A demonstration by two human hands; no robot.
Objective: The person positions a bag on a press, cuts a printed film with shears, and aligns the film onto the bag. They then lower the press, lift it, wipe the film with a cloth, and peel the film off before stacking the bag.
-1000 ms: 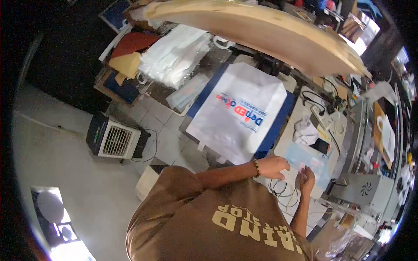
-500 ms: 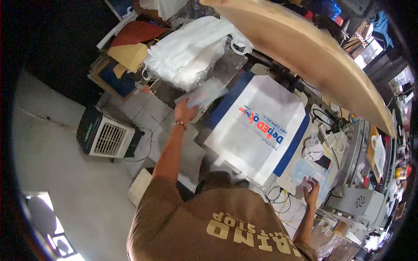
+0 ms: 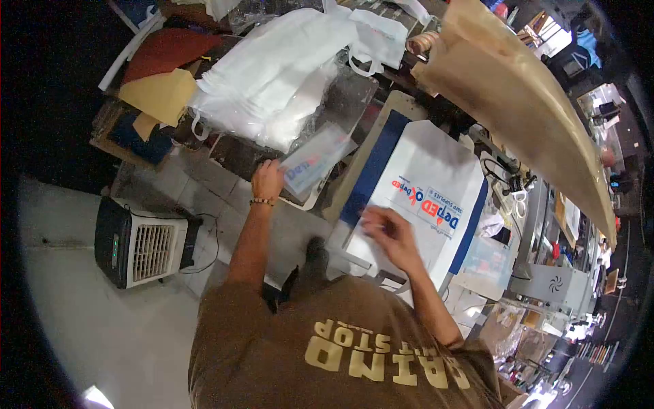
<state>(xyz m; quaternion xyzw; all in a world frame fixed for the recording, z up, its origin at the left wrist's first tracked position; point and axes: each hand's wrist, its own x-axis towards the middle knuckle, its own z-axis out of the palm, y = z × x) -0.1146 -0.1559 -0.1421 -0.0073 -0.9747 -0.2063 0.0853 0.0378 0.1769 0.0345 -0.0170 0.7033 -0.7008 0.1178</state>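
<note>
Right hand, blurred, over white bag — left hand holds clear sheet.

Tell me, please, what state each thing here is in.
clear sheet: printed, lying at the bench edge.
white bag: flat on the blue board, print up.
left hand: grip shut on the clear sheet's near end.
right hand: open, blurred, over the white bag.
bag stack: loosely piled.
air cooler: upright on the floor.
</note>
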